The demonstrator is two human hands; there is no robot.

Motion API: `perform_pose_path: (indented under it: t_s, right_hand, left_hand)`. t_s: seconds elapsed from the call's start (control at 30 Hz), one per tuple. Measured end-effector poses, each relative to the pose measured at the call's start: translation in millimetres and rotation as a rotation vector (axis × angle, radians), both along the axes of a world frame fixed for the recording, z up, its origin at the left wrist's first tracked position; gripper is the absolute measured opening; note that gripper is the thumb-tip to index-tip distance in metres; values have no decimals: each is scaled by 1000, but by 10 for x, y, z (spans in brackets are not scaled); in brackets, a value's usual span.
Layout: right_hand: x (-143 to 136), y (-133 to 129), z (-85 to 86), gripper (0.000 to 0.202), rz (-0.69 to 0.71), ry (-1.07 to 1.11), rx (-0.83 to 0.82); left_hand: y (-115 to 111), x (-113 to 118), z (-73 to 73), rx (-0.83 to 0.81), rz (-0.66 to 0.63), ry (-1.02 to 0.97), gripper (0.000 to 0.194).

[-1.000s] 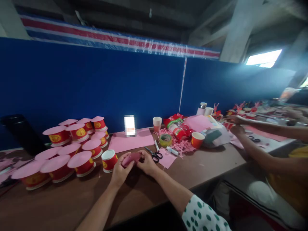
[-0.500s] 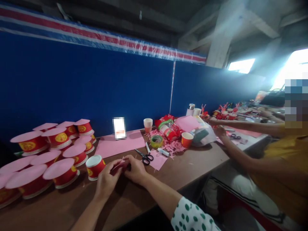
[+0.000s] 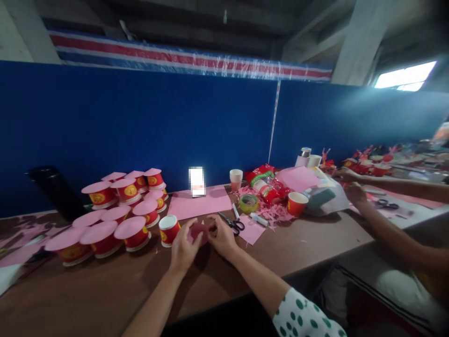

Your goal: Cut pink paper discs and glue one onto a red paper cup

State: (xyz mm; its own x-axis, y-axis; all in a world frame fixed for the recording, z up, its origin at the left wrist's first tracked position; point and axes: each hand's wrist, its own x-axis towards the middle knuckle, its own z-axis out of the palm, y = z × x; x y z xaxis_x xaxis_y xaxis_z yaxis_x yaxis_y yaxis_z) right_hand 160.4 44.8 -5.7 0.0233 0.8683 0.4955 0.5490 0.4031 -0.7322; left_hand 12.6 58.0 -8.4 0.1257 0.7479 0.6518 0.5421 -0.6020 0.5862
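A round pink paper disc is held up above the table between my two hands, its near face in shadow. My left hand grips its left side, with the thumb across the face. At the opposite edge, my right hand pinches the paper; its fingertips are partly hidden. Just left of my left hand stands a red paper cup, upside down with its white base up. Black-handled scissors lie beyond my right hand, beside a small pink paper square.
Several red cups topped with pink discs stand at left, near a black bottle. Behind are a pink sheet and a pixelated upright screen. Tape, a glue tube and paper shreds lie right. Another person's hand works farther right.
My view has swung left, so the scene sits farther right and the black bottle shows. The disc, nearly edge-on before, now turns its face toward me. Both hands keep hold of it.
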Motion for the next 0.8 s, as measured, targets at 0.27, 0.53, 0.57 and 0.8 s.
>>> perform_pose_path:
  t_s: [0.27,0.53,0.57,0.8]
  right_hand:
    - [-8,-10,9,38,25,74,89]
    - [-22,88,-147,40,190,315,-56]
    - [-16,86,-141,39,197,329,-54]
    - [21,55,-76,39,199,269,-28]
  left_hand:
    - [-46,-9,45,-9,-14,-26,22]
    - [5,-18,27,-134,47,-243,23]
    - [2,-15,33,-143,38,-244,24]
    - [-13,-2,44,-228,-91,-277,36]
